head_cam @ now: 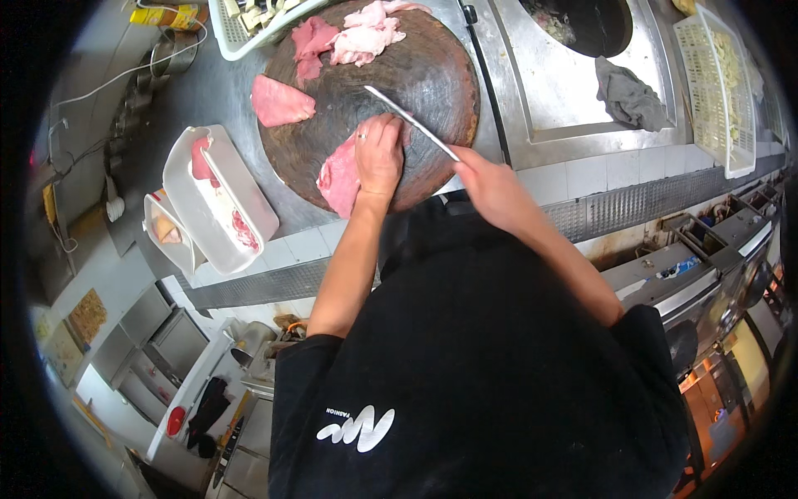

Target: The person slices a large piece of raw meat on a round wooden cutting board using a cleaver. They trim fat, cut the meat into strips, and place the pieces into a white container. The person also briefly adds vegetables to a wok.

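Observation:
On a round wooden chopping block point(430, 68), my left hand point(379, 153) bears down on a piece of raw pink meat point(340, 178), fingers bent over its right end. A knife point(411, 123) is gripped in my right hand point(492, 190), its blade seen nearly edge-on and slanting up to the left beside my left fingers. A small bit of meat shows next to the blade. Farther up the block lie a flat slice of meat point(282, 101), a darker pink piece point(313, 43) and a pale, fatty piece point(366, 36).
Left of the block stands a white plastic bin point(252, 206) with meat scraps, beside a smaller container point(187, 249). A white basket point(240, 47) of cut pieces touches the block's back-left side. Rightward are a steel sink surround point(536, 100), a grey cloth point(629, 96) and another basket point(742, 143).

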The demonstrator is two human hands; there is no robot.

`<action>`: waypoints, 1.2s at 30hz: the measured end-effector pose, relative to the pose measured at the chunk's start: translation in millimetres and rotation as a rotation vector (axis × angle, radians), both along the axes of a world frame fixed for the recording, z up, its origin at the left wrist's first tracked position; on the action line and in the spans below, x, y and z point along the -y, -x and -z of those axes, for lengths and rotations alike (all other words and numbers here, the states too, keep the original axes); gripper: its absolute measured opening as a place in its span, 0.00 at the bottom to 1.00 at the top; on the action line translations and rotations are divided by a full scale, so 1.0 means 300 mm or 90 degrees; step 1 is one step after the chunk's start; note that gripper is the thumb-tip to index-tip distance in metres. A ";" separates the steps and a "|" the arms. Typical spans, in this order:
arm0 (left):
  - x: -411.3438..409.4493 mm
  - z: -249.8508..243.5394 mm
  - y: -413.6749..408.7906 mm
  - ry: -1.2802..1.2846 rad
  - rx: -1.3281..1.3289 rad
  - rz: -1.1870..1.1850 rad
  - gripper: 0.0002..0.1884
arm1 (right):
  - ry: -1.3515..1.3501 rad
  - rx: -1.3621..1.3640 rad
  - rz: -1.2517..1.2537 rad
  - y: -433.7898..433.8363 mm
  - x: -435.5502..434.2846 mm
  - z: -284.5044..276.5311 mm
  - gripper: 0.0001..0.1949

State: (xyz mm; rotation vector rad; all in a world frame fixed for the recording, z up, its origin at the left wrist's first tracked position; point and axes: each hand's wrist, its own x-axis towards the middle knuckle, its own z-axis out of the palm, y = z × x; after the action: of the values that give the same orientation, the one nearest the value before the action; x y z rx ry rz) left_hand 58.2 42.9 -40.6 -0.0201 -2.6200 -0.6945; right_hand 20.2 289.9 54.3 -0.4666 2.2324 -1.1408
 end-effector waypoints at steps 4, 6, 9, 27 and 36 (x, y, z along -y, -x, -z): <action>0.004 0.026 -0.010 -0.009 -0.002 -0.019 0.14 | -0.070 -0.027 -0.003 -0.006 -0.070 -0.063 0.21; 0.003 0.019 -0.011 -0.021 -0.002 -0.020 0.14 | -0.076 -0.005 0.004 -0.017 -0.044 -0.115 0.21; 0.002 -0.005 -0.016 -0.037 0.014 -0.011 0.14 | -0.080 0.007 -0.021 -0.067 -0.005 -0.133 0.21; 0.013 -0.012 -0.008 -0.020 0.027 -0.005 0.17 | -0.004 0.013 -0.014 0.014 0.145 -0.013 0.20; 0.010 -0.027 -0.043 0.022 0.024 -0.006 0.16 | -0.084 0.021 -0.015 -0.049 0.017 -0.118 0.20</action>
State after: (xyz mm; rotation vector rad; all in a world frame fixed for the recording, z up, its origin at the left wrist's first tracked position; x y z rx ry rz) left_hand 71.1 39.7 -32.5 -0.0049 -2.6655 -0.6530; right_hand 34.9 284.9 89.9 -0.4150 2.2505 -0.9751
